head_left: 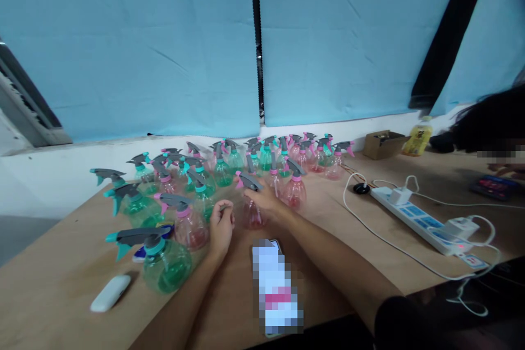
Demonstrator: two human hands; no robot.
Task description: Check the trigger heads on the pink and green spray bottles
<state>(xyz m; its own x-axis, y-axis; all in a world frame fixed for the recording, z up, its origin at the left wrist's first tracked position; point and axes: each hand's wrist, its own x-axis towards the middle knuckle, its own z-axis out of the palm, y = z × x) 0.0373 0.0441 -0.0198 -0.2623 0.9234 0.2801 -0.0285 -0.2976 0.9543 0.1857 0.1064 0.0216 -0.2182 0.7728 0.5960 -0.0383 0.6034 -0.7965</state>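
Note:
My right hand (264, 196) is wrapped round the neck of a pink spray bottle (254, 216) with a grey and pink trigger head, which stands upright on the table. Beside it on the left is my left hand (222, 222), its fingers curled in and no object showing in them. Just left of that hand stands another pink spray bottle (192, 229). A green spray bottle (168, 265) with a turquoise collar and trigger is nearer to me. Many more pink and green spray bottles crowd behind my hands, among them a pink one (294, 192) to the right.
A phone (274, 287) with a blurred screen lies between my forearms. At left is a white oval case (110, 292). A power strip (418, 219) with plugs and cables, a cardboard box (384, 144) and a yellow bottle (419, 138) are at right, near another person.

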